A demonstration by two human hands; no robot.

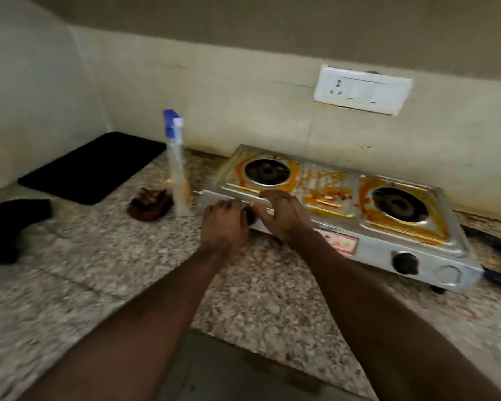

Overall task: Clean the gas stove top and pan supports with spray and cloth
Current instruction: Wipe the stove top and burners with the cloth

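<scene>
Sitting on the counter (99, 285) beside the spray bottle (176, 169), the gas stove (373, 250) looks stiff, light and greasy-slick, best held at its front rim, where the right hand (284, 215) rests spread; whether the left hand (224, 224) grips anything is unclear.

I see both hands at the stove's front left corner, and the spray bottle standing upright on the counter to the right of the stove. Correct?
Not quite. The head view shows the spray bottle upright on the counter to the left of the stove, not the right. The left hand and right hand are at the stove's front left corner, as you say.
</scene>
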